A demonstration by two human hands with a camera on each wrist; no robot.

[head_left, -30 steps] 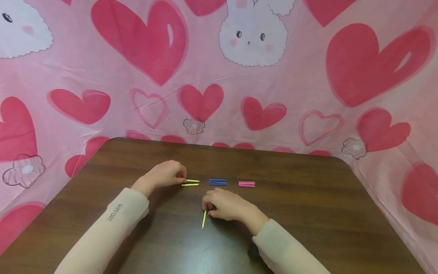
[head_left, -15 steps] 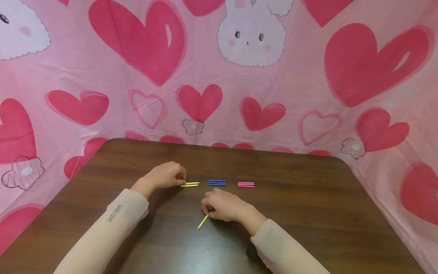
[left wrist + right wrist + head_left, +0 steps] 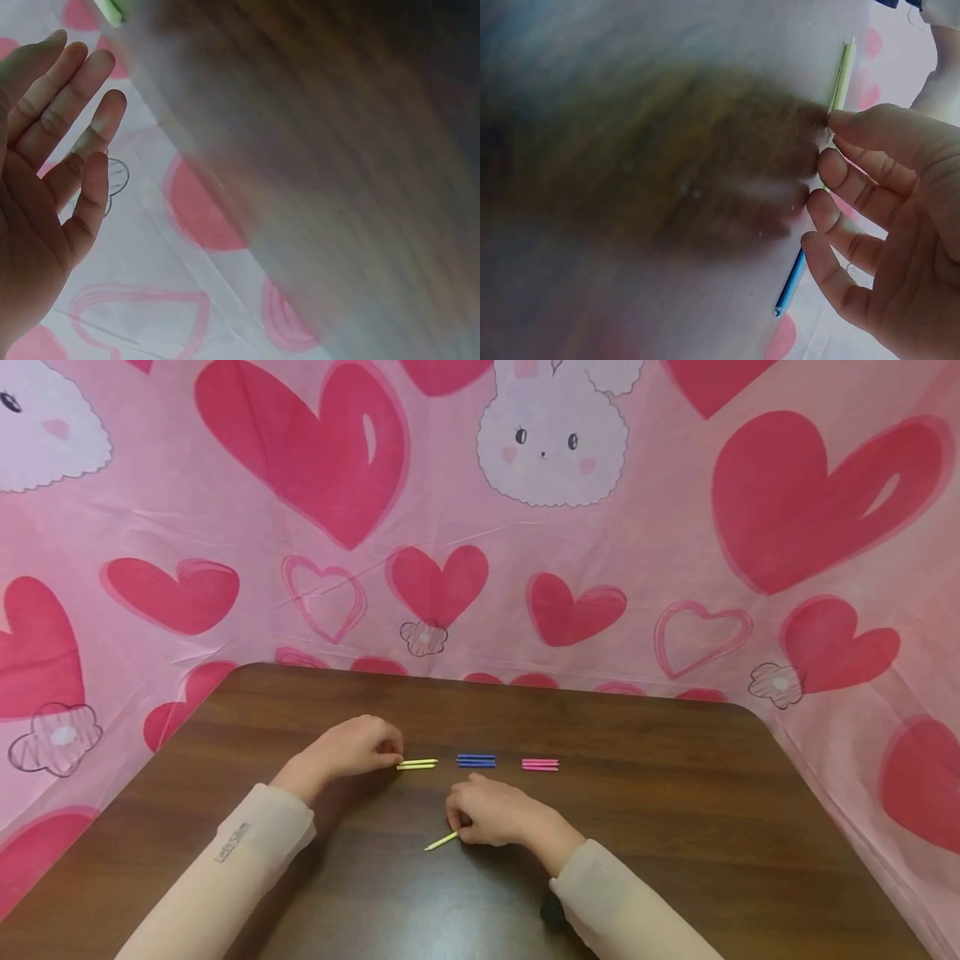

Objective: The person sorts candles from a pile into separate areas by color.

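Note:
My right hand (image 3: pixel 495 810) pinches one end of a thin yellow candle (image 3: pixel 441 842) low over the table; its free end points left and a little toward me. In the right wrist view, thumb and fingertips meet at a yellow candle (image 3: pixel 843 71). Two more yellow candles (image 3: pixel 417 764) lie side by side at the left of a row. My left hand (image 3: pixel 360 747) is by their left ends, thumb tip right at them. The left wrist view shows that hand's fingers loosely spread, with a yellow-green end (image 3: pixel 109 10) beyond the fingertips.
Right of the yellow pair lie several blue candles (image 3: pixel 476 761), then several pink candles (image 3: pixel 540 765), all in line on the dark wooden table (image 3: pixel 660 827). A pink cloth (image 3: pixel 450 510) with hearts hangs behind the table. A small black object (image 3: pixel 552 910) shows under the right sleeve.
The candle in my right hand has turned from pointing toward me to pointing left. The two yellow candles on the table now lie closer together and parallel. My left hand has drawn slightly left.

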